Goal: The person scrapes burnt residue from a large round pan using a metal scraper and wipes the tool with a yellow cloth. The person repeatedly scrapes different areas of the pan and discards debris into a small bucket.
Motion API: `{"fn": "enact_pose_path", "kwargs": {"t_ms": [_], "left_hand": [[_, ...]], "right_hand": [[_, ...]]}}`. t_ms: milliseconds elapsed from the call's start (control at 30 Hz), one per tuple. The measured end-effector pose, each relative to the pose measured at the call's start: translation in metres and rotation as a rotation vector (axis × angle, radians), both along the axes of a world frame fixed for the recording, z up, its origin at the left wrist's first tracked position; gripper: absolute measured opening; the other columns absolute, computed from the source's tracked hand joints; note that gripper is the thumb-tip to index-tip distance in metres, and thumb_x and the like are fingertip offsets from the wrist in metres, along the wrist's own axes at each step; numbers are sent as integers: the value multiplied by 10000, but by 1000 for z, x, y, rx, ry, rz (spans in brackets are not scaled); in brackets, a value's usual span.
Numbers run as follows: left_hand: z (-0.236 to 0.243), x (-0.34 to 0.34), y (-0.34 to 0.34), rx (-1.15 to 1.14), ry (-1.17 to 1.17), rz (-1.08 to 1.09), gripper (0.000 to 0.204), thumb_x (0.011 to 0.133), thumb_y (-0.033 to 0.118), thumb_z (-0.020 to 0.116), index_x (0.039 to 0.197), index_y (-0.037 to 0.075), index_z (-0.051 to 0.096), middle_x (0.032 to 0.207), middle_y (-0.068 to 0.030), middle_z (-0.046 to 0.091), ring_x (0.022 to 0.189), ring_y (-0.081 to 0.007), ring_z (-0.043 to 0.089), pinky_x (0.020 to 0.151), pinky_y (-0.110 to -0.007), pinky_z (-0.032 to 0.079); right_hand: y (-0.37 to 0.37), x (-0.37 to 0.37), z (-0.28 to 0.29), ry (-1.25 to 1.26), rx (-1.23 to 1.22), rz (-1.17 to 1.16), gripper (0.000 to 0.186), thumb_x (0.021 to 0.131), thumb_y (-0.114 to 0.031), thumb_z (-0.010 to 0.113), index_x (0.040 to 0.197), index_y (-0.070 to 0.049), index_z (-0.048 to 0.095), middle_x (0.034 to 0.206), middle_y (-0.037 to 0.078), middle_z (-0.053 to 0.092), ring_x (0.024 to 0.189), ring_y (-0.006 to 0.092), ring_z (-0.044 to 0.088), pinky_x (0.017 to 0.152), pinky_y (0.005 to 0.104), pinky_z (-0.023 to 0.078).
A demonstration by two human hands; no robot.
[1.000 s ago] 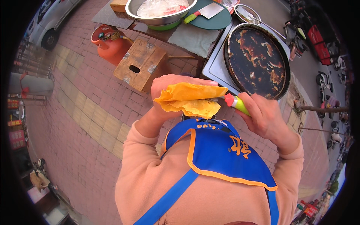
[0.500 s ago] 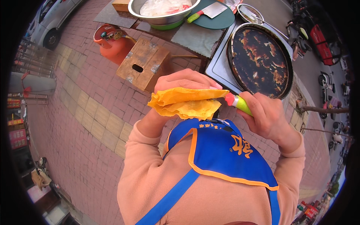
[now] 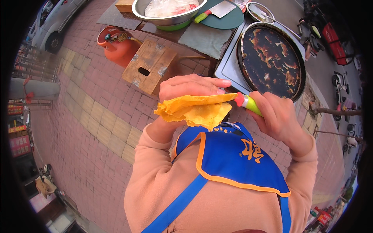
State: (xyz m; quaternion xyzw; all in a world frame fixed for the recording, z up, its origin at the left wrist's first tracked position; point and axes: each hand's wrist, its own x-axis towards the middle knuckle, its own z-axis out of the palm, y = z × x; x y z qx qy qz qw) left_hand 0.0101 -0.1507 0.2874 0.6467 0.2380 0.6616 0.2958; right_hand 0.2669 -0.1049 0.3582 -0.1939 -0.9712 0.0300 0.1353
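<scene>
A dark bench (image 3: 149,28) stood on the far side, with a silver stove (image 3: 225,73) to its right carrying a big, blackened round pan (image 3: 272,60). Nearer, on brick paving, a wooden stool (image 3: 151,64) stood just right of an orange gas cylinder (image 3: 120,50). The bench held a metal basin (image 3: 145,15) and, right of that, a green board (image 3: 229,24). Near the middle, well off the ground, was a folded yellow sheet (image 3: 196,108). The left hand (image 3: 188,86) had its grip closed on the sheet from the far side; the right hand (image 3: 278,116) had its grip wrapped snugly around a green handle (image 3: 253,105), whose red end met the sheet's right edge.
</scene>
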Motion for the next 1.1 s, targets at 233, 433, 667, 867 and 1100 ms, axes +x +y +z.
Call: {"fn": "enact_pose_path", "kwargs": {"t_ms": [233, 433, 667, 867, 1100], "left_hand": [[-17, -11, 13, 86, -512, 28, 204, 899, 179, 747, 977, 18, 649, 879, -124, 708, 933, -356, 719, 941, -516, 553], [-48, -32, 32, -498, -632, 223, 347, 1011, 121, 573, 1339, 47, 486, 1192, -107, 632, 1111, -361, 651, 1086, -480, 446], [-81, -32, 33, -780, -836, 135, 336, 998, 81, 577, 1315, 4, 501, 1283, -94, 588, 1140, -247, 619, 1037, -381, 456], [-89, -23, 32, -866, -549, 35, 346, 907, 58, 722, 1222, 3, 589, 1164, -50, 658, 1072, -164, 628, 975, -312, 462], [-94, -8, 31, -908, -574, -17, 264, 875, -14, 723, 1130, 10, 657, 1040, -62, 711, 931, -136, 680, 752, -244, 552]], "right_hand": [[25, 5, -46, -86, 14, -138, 356, 809, -135, 768, 1120, -53, 616, 742, 79, 550, 571, 213, 580, 495, 361, 448], [47, 30, -82, 354, -1043, -320, 207, 955, -205, 656, 1070, -35, 632, 720, 13, 600, 543, 90, 514, 514, 211, 376], [42, 32, -107, 631, -1616, -375, 274, 1000, -262, 604, 1095, -5, 609, 710, -16, 520, 559, 15, 382, 478, 180, 280], [39, 28, -113, 704, -1549, -416, 292, 1002, -268, 602, 1112, 3, 597, 703, -9, 519, 559, 14, 384, 474, 179, 281], [28, 25, -104, 684, -1259, -440, 244, 995, -233, 611, 1094, -11, 594, 715, -25, 538, 559, 6, 409, 487, 174, 305]]}}
